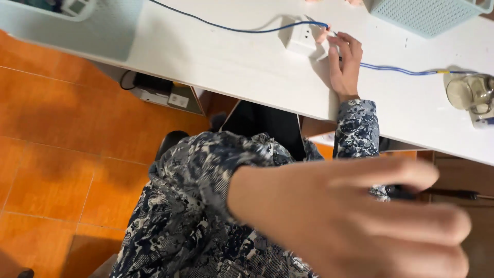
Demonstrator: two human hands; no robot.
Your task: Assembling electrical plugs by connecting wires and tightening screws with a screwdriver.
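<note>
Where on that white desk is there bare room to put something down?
The white desk is bare between the pale basket at one end and the white socket box. It is crowded around the box, where a hand rests on the blue cable.

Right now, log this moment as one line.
right hand: on thin blue cable by white square socket box | left hand: blurred near camera
</note>
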